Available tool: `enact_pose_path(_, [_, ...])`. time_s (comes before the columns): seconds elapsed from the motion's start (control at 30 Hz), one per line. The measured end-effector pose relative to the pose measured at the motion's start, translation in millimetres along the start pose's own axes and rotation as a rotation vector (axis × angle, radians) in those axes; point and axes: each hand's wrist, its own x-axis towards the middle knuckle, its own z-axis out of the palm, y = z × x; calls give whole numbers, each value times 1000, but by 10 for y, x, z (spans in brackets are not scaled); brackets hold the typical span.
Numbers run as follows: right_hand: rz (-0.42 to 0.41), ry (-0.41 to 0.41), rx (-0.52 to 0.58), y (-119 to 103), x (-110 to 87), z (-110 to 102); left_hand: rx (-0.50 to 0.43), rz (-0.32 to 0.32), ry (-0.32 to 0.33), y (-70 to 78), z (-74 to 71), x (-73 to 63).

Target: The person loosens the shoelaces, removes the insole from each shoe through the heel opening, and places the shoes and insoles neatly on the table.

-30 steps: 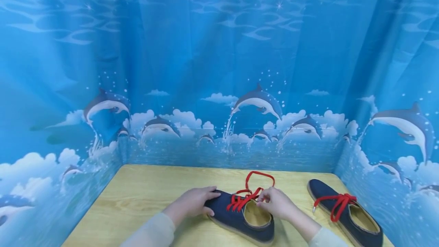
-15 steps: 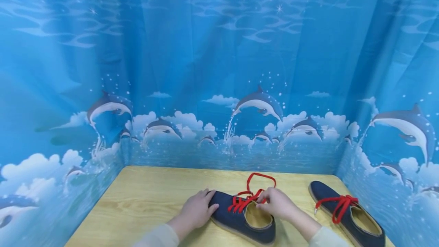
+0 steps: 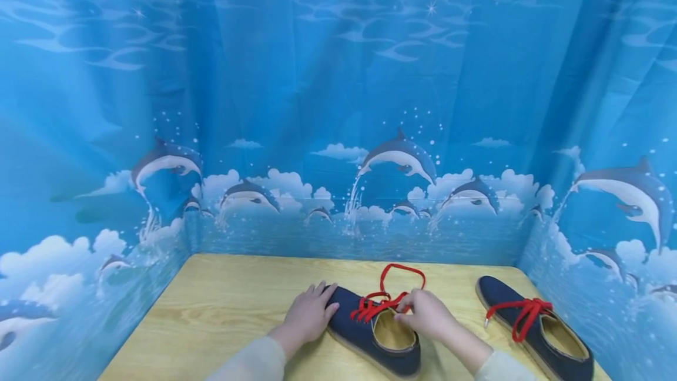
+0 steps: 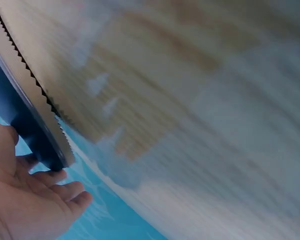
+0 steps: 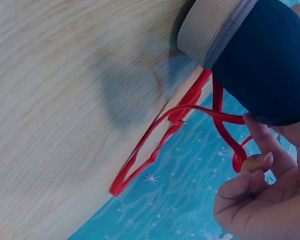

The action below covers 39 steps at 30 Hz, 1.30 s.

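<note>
A navy shoe with a tan sole and tan lining lies on the table, toe to the left. My left hand holds its toe, thumb on the upper and fingers around the tip; the left wrist view shows this hand under the toe end. At the shoe's opening, my right hand pinches the red shoelace near the top eyelets. In the right wrist view the shoelace runs to the index fingertip of this hand; its exact hold is partly hidden behind the heel.
A matching navy shoe stands at the right, its red lace tied in a bow. Both rest on a pale wood table. A blue dolphin-print curtain encloses the back and sides.
My left hand has shifted round the toe, its fingers now more spread and pointing away. The shoe's toe has turned slightly away. The right hand stays at the opening.
</note>
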Motion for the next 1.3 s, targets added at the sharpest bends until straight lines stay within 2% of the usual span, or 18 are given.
enact_pose_path(0.13, [-13,12,-39,-32,-10,26,5,12,-7,-38,40,95])
enact_pose_path(0.3, [-45,67,-97,-123,-46,49,12,13,-29,-35,40,198])
enact_pose_path(0.43, [-20,98,-138,-190,-79,64,5,27,-33,-18,18,262])
enact_pose_path(0.6, [21,88,-150,-241,-103,50,-36,26,-47,-19,26,303])
enact_pose_path(0.77, [27,71,-150,-238,-96,33,-80,-24,0,23,45,257])
enact_pose_path(0.9, [25,74,-146,-211,-63,26,-94,-108,37,153,21,148])
enact_pose_path(1.07, [3,87,-148,-208,-31,19,-83,-198,39,332,-28,72])
enact_pose_path(1.17, [-28,92,-146,-215,-30,30,-91,-198,33,331,-8,80])
enact_pose_path(1.3, [-67,100,-148,-233,-43,60,-130,-144,24,255,20,109])
